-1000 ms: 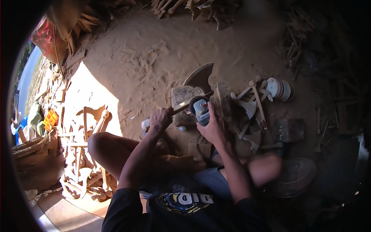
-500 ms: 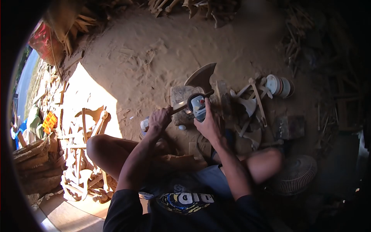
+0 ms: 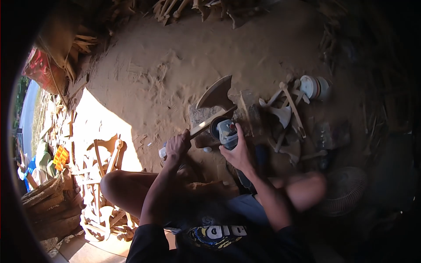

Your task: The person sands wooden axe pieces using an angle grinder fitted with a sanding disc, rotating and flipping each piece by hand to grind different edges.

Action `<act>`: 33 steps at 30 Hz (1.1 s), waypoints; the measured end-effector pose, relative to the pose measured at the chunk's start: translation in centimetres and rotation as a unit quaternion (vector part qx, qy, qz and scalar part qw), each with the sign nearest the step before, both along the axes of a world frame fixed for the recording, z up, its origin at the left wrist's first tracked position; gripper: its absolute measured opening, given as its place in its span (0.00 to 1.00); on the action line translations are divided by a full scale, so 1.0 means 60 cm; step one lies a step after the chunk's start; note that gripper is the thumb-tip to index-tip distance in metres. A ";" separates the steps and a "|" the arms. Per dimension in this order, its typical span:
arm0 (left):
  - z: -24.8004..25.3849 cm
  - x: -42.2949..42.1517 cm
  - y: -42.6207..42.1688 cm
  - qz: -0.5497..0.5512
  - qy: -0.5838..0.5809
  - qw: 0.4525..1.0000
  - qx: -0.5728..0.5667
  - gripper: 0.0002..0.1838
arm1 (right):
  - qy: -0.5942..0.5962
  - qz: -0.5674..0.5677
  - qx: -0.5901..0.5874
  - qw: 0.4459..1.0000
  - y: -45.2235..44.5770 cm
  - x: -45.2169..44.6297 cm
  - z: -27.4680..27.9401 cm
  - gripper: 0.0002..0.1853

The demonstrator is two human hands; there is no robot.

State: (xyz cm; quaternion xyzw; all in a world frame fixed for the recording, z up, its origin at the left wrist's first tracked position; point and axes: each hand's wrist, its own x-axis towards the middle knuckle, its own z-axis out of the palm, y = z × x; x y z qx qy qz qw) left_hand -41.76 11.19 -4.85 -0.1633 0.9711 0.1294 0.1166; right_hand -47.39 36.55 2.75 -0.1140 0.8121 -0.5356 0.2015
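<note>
Currently: one axe-shaped piece [image 3: 218, 94], over a worn block [image 3: 199, 115] before the seated person, blade outward. Step, by judgement: working the handle's surface with a power tool [image 3: 228, 133]; any further pass calls for a steady handle and a level disc. Left hand [image 3: 177, 147]: clamped round the handle's near end, knuckles up, forearm slanting forward. Right hand [image 3: 239, 151]: wrapped round the tool body from the right, index finger extended along it. Disc beside the handle; contact cannot be told.

One held axe-shaped piece [image 3: 219, 94], one power tool [image 3: 227, 134], two knees [image 3: 117, 183] [image 3: 312, 184], one fan [image 3: 345, 191].
</note>
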 end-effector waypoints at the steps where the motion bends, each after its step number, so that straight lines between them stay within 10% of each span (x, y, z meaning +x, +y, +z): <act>1: -0.012 0.003 -0.003 -0.007 0.025 1.000 -0.010 0.05 | 0.047 -0.010 -0.002 0.999 -0.003 0.007 -0.012 0.53; 5: -0.029 0.002 -0.009 -0.017 -0.004 1.000 -0.021 0.05 | 0.049 0.022 0.132 0.990 -0.010 0.005 0.024 0.51; 33: -0.054 0.005 -0.012 -0.026 0.027 0.998 -0.052 0.03 | 0.116 -0.006 0.105 0.988 0.012 -0.012 -0.002 0.50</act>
